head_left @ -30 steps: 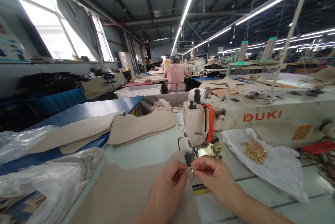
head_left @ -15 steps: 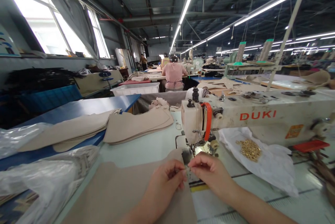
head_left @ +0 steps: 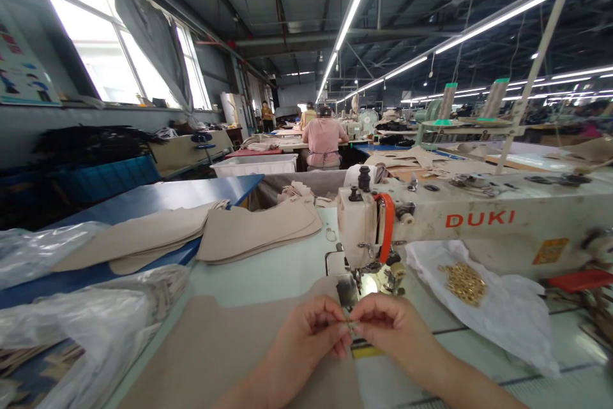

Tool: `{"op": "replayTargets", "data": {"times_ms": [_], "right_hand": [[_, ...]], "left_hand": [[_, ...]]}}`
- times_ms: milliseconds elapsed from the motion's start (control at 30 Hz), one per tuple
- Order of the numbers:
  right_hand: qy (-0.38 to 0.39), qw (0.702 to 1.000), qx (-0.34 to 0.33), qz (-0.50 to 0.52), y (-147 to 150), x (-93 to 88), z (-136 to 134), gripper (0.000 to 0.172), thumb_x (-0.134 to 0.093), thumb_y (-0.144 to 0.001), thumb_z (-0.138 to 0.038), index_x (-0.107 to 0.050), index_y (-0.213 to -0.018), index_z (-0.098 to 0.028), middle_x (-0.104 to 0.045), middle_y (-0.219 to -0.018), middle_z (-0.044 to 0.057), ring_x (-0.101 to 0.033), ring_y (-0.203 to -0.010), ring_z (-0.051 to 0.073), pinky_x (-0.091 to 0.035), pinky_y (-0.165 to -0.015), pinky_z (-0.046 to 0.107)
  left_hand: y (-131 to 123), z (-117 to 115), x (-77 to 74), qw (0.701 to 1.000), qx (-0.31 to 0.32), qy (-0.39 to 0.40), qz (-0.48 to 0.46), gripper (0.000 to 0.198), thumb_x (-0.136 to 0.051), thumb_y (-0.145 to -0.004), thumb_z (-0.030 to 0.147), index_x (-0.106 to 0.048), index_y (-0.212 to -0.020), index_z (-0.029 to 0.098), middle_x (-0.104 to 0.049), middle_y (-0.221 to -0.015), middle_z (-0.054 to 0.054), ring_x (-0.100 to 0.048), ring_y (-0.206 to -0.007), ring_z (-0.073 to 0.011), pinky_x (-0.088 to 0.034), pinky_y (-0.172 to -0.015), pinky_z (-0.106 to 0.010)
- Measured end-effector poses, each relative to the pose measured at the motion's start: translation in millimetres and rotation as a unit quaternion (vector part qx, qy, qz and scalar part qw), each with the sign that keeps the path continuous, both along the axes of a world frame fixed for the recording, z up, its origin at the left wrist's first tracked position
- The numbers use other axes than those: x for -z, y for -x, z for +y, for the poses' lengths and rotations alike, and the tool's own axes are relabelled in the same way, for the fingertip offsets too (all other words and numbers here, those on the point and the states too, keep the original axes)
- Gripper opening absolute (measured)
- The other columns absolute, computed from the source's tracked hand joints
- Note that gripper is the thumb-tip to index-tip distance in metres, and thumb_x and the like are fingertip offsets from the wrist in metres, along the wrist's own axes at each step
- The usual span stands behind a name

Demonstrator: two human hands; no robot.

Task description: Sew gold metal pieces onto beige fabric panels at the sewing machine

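Evidently, a small metal piece [head_left: 351, 325] is held between the two hands, just in front of the needle end of the sewing machine [head_left: 357, 224]. It is pinched by the thumb and forefinger of the left hand [head_left: 313, 340] and by those of the right hand [head_left: 393, 330], the fingertips being brought so close together that its shape is mostly covered. The tan fabric [head_left: 215, 339], spread on the bench [head_left: 249, 281], is partly hidden by the left hand; whether it is touched cannot be told. To the right, a pile of gold pieces [head_left: 463, 282] is carried on a white sheet [head_left: 507, 316]. The metal piece is judged to be light, hard and slippery — easily dropped, hardly broken, and best gripped by its edges with the fingertips. The fabric can be expected to be soft and bendy — best held flat near its edge
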State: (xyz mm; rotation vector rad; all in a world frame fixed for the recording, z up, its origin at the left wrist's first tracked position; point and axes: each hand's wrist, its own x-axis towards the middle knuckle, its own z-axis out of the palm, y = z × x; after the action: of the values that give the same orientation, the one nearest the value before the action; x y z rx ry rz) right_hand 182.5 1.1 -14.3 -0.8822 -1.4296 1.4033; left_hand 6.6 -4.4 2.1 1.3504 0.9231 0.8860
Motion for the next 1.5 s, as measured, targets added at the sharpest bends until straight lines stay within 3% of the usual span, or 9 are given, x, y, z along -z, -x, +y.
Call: {"op": "replayTargets", "data": {"times_ms": [167, 300, 433, 733, 967, 1133, 1367, 1500], "right_hand": [[-0.014, 1.000, 0.016, 0.012, 4.2, 0.6, -1.5, 0.006, -0.070, -0.066, -0.019, -0.065, -0.068, -0.017, -0.064, -0.063, -0.002, -0.059, -0.059, 0.012, -0.046, -0.058, 0.022], [-0.016, 0.999, 0.025, 0.039, 3.4, -0.2, -1.3, 0.007, -0.070, -0.066, -0.017, -0.064, -0.069, -0.017, -0.065, -0.064, -0.002, -0.060, -0.060, 0.012, -0.045, -0.059, 0.021], [-0.011, 0.998, 0.017, 0.056, 3.4, -0.8, -1.6, 0.008, -0.069, -0.066, -0.017, -0.063, -0.070, -0.016, -0.066, -0.064, -0.002, -0.061, -0.061, 0.012, -0.046, -0.061, 0.022], [0.032, 0.998, 0.010, 0.052, 7.7, 3.2, -1.0, 0.017, -0.072, -0.060, -0.019, -0.057, -0.065, -0.016, -0.059, -0.057, -0.005, -0.053, -0.053, 0.009, -0.039, -0.054, 0.021], [0.040, 0.998, 0.010, 0.047, 7.3, -0.6, -1.5, 0.015, -0.070, -0.060, -0.018, -0.056, -0.065, -0.017, -0.060, -0.059, -0.004, -0.056, -0.057, 0.011, -0.040, -0.056, 0.022], [0.034, 0.999, 0.014, 0.028, 8.4, -0.2, -1.2, 0.016, -0.071, -0.059, -0.017, -0.056, -0.064, -0.018, -0.057, -0.058, -0.005, -0.053, -0.056, 0.010, -0.040, -0.054, 0.021], [0.058, 0.997, -0.034, 0.046, 6.7, -1.3, -1.5, 0.028, -0.077, -0.062, -0.032, -0.053, -0.067, -0.018, -0.060, -0.061, -0.004, -0.060, -0.061, 0.013, -0.045, -0.061, 0.025], [0.049, 0.996, -0.058, 0.039, 5.7, -4.8, -3.2, 0.030, -0.076, -0.064, -0.037, -0.053, -0.069, -0.019, -0.060, -0.061, -0.003, -0.061, -0.060, 0.014, -0.047, -0.062, 0.027]], "left_hand": [[1.9, -1.2, 0.9, 1.000, -0.006, -0.022, 0.017, 0.032, -0.072, -0.070, 0.044, -0.054, -0.074, 0.018, -0.065, -0.060, 0.002, -0.058, -0.058, -0.0116, -0.044, -0.059, -0.023], [3.5, 1.7, -0.3, 0.997, -0.009, 0.061, -0.045, 0.042, -0.065, -0.072, 0.058, -0.057, -0.082, 0.017, -0.069, -0.069, -0.002, -0.064, -0.064, -0.0153, -0.045, -0.060, -0.025], [1.5, 4.4, -2.9, 0.990, -0.007, 0.128, -0.056, 0.043, -0.078, -0.061, 0.049, -0.062, -0.083, 0.015, -0.067, -0.068, -0.001, -0.062, -0.062, -0.0127, -0.044, -0.058, -0.023], [-1.6, 6.2, -3.2, 0.995, 0.001, 0.088, -0.052, 0.038, -0.083, -0.054, 0.042, -0.060, -0.066, 0.015, -0.061, -0.054, 0.003, -0.050, -0.049, -0.0077, -0.040, -0.053, -0.022], [-1.5, 6.9, -1.9, 0.997, -0.003, 0.064, -0.046, 0.042, -0.084, -0.051, 0.044, -0.068, -0.077, 0.015, -0.065, -0.072, 0.000, -0.055, -0.067, -0.0130, -0.043, -0.058, -0.023], [-1.1, 8.5, 1.9, 0.999, -0.036, 0.017, -0.006, 0.034, -0.081, -0.055, 0.043, -0.066, -0.066, 0.015, -0.062, -0.064, 0.001, -0.053, -0.061, -0.0114, -0.041, -0.059, -0.023], [0.7, 5.8, -7.4, 0.993, 0.020, 0.114, -0.019, 0.028, -0.081, -0.054, 0.030, -0.060, -0.066, 0.015, -0.062, -0.063, 0.002, -0.053, -0.059, -0.0104, -0.042, -0.059, -0.023], [0.8, 3.2, -6.5, 0.992, 0.025, 0.122, -0.010, 0.022, -0.075, -0.058, 0.025, -0.057, -0.066, 0.016, -0.064, -0.060, 0.001, -0.056, -0.060, -0.0117, -0.042, -0.061, -0.024]]}}
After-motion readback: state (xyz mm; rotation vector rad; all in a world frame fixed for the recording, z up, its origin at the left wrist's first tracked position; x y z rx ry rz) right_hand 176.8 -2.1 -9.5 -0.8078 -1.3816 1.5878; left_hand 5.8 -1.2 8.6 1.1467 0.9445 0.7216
